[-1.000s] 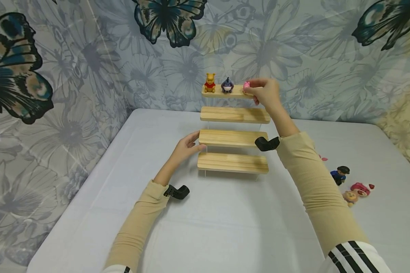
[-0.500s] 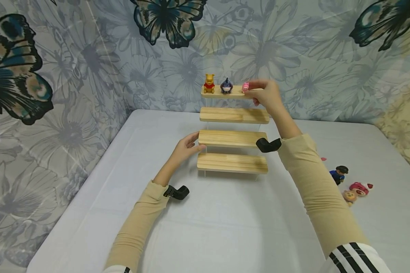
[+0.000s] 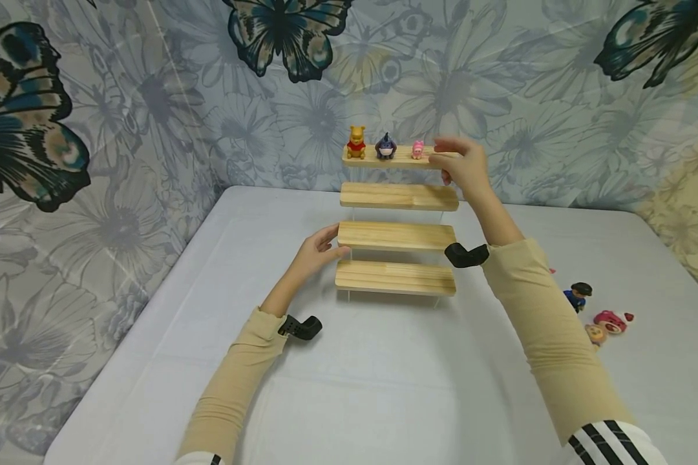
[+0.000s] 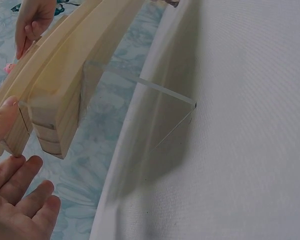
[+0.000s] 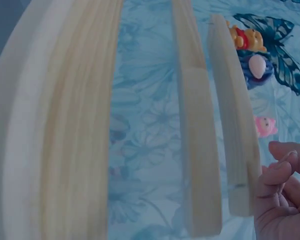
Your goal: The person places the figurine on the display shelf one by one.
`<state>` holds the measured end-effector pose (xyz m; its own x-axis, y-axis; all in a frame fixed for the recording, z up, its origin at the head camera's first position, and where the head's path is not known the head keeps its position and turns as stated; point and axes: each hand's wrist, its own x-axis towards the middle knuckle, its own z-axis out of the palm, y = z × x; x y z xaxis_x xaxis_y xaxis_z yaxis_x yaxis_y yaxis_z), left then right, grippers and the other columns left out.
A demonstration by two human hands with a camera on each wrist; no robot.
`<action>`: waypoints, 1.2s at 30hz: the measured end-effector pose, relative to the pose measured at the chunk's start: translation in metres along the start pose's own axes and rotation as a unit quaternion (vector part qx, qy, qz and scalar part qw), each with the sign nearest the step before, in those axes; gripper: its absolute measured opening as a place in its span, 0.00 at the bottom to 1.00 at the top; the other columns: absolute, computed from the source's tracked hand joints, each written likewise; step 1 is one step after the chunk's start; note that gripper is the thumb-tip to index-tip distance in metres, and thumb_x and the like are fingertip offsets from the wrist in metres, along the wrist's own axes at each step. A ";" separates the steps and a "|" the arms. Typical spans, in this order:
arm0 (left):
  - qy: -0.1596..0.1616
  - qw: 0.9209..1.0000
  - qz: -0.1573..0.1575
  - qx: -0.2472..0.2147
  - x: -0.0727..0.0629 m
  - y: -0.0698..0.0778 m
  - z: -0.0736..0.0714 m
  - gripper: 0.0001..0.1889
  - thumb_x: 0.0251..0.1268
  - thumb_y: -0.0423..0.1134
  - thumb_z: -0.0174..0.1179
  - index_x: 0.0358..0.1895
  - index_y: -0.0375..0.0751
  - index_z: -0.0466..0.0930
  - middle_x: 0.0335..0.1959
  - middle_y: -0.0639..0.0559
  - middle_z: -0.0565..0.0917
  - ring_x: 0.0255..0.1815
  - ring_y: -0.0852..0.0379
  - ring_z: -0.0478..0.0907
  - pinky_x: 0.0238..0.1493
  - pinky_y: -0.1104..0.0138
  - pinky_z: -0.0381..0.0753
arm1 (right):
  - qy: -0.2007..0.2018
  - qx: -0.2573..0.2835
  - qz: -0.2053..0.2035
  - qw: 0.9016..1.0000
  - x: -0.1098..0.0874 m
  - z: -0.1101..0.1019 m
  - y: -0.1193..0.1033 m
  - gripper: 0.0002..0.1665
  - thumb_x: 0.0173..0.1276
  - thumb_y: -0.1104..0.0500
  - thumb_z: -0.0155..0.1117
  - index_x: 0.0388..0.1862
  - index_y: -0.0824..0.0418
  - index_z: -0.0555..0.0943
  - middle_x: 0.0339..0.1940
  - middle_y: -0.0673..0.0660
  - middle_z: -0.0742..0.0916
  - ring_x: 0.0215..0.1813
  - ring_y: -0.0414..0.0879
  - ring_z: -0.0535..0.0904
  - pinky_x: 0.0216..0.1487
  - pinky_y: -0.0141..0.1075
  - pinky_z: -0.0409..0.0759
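Observation:
A stepped display stand (image 3: 397, 236) with several wooden boards on clear supports stands on the table. My left hand (image 3: 318, 252) grips the left end of its second board from the bottom, thumb in front; the left wrist view shows the thumb (image 4: 2, 120) against the wood. On the top board stand a yellow bear figurine in red (image 3: 356, 143), a blue-grey donkey figurine (image 3: 386, 146) and a small pink pig figurine (image 3: 418, 150). My right hand (image 3: 464, 166) is at that board's right end, apart from the pig, with loosely bent fingers and nothing between them.
Several more figurines lie on the white-covered table (image 3: 372, 387) at the right: a dark-capped one in blue (image 3: 578, 296), a pink one (image 3: 611, 321) and an orange-yellow one (image 3: 596, 334). A patterned wall cloth (image 3: 169, 116) hangs behind the stand.
My right hand has let go of the pink pig figurine and drawn back to the right. The pig stays standing on the top board. My left hand has not moved.

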<state>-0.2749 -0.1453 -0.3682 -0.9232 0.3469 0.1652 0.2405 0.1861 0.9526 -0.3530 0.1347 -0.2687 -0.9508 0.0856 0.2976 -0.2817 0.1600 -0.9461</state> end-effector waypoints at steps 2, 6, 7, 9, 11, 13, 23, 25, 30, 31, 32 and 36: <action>-0.001 1.000 -0.001 0.000 0.000 0.000 0.000 0.32 0.59 0.33 0.59 0.65 0.30 0.56 0.64 0.38 0.60 0.64 0.48 0.56 0.63 0.59 0.55 | 0.010 0.009 -0.008 1.000 -0.001 -0.005 0.004 0.21 0.56 0.68 0.63 0.50 0.70 0.76 0.41 0.62 0.78 0.10 0.37 0.66 0.11 0.24 0.67; -0.001 1.000 -0.005 -0.001 0.001 0.001 0.001 0.32 0.59 0.33 0.59 0.65 0.30 0.56 0.64 0.38 0.61 0.64 0.49 0.56 0.63 0.60 0.55 | 0.033 0.024 -0.014 0.999 -0.004 -0.017 0.011 0.19 0.56 0.68 0.63 0.49 0.68 0.77 0.40 0.60 0.79 0.10 0.37 0.66 0.11 0.24 0.66; -0.002 1.000 -0.005 -0.001 0.001 0.001 0.001 0.32 0.59 0.34 0.59 0.65 0.30 0.56 0.64 0.38 0.61 0.64 0.49 0.56 0.63 0.60 0.55 | 0.036 0.023 -0.013 0.999 -0.005 -0.021 0.012 0.20 0.57 0.68 0.64 0.50 0.68 0.78 0.40 0.60 0.79 0.10 0.37 0.66 0.11 0.24 0.66; -0.002 1.000 -0.005 0.000 0.001 0.001 0.001 0.32 0.59 0.33 0.60 0.65 0.30 0.56 0.64 0.38 0.61 0.64 0.49 0.56 0.63 0.59 0.56 | 0.040 0.021 -0.013 0.999 -0.008 -0.027 0.014 0.20 0.57 0.67 0.64 0.50 0.67 0.77 0.41 0.59 0.79 0.10 0.37 0.66 0.11 0.24 0.66; -0.003 1.000 -0.005 0.002 0.001 0.001 0.001 0.33 0.59 0.33 0.59 0.65 0.30 0.56 0.64 0.38 0.60 0.64 0.48 0.56 0.62 0.59 0.55 | 0.045 0.014 -0.011 0.999 -0.011 -0.033 0.016 0.20 0.57 0.66 0.64 0.51 0.67 0.77 0.41 0.58 0.79 0.10 0.37 0.66 0.12 0.24 0.67; -0.006 1.000 -0.005 0.003 0.001 0.001 0.001 0.33 0.59 0.33 0.59 0.65 0.29 0.56 0.64 0.38 0.60 0.65 0.48 0.56 0.62 0.59 0.55 | 0.052 0.010 -0.008 0.999 -0.014 -0.038 0.018 0.20 0.57 0.66 0.64 0.50 0.67 0.77 0.41 0.57 0.79 0.10 0.37 0.67 0.12 0.24 0.68; -0.006 1.000 -0.007 0.007 -0.002 0.000 0.001 0.33 0.59 0.34 0.59 0.66 0.29 0.54 0.64 0.38 0.60 0.65 0.48 0.56 0.62 0.59 0.56 | 0.056 0.038 -0.002 0.998 -0.026 -0.055 0.012 0.20 0.58 0.64 0.64 0.51 0.65 0.77 0.42 0.56 0.78 0.15 0.37 0.68 0.15 0.24 0.69; -0.006 1.000 -0.007 0.007 -0.002 0.000 0.002 0.33 0.59 0.34 0.59 0.66 0.29 0.54 0.64 0.38 0.60 0.65 0.48 0.56 0.62 0.59 0.56 | 0.054 0.007 -0.007 0.998 -0.030 -0.060 0.010 0.21 0.58 0.63 0.64 0.52 0.64 0.76 0.43 0.55 0.78 0.14 0.36 0.67 0.15 0.24 0.68; -0.005 1.000 -0.007 0.007 -0.002 0.001 0.002 0.34 0.59 0.35 0.59 0.66 0.30 0.55 0.64 0.39 0.60 0.65 0.49 0.56 0.62 0.59 0.56 | 0.042 -0.097 -0.036 0.994 -0.041 -0.072 0.011 0.23 0.60 0.61 0.63 0.55 0.64 0.74 0.47 0.54 0.77 0.12 0.36 0.66 0.15 0.25 0.67; -0.005 1.000 -0.006 0.007 -0.002 0.001 0.002 0.33 0.59 0.35 0.59 0.66 0.30 0.55 0.64 0.39 0.60 0.65 0.49 0.56 0.62 0.60 0.56 | 0.040 -0.108 -0.038 0.993 -0.044 -0.075 0.012 0.23 0.60 0.60 0.63 0.55 0.64 0.74 0.48 0.55 0.76 0.12 0.36 0.66 0.15 0.25 0.67; -0.004 1.000 -0.006 0.008 -0.002 0.002 0.002 0.33 0.59 0.35 0.59 0.66 0.30 0.55 0.64 0.39 0.60 0.64 0.49 0.56 0.62 0.60 0.56 | 0.040 -0.116 -0.039 0.992 -0.046 -0.078 0.013 0.24 0.60 0.60 0.63 0.55 0.64 0.74 0.49 0.55 0.76 0.11 0.36 0.67 0.15 0.25 0.68; -0.004 1.000 -0.003 0.010 -0.002 0.001 0.002 0.34 0.59 0.34 0.59 0.66 0.30 0.54 0.64 0.39 0.60 0.64 0.49 0.56 0.62 0.60 0.57 | 0.037 -0.141 -0.035 0.989 -0.061 -0.088 0.017 0.23 0.60 0.58 0.63 0.55 0.62 0.74 0.46 0.52 0.77 0.11 0.37 0.68 0.16 0.26 0.68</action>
<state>-0.2726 -0.1440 -0.3683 -0.9227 0.3522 0.1569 0.2403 0.2072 0.9483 -0.2886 0.2191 -0.2914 -0.9151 0.1353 0.3799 -0.2897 0.4348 -0.8527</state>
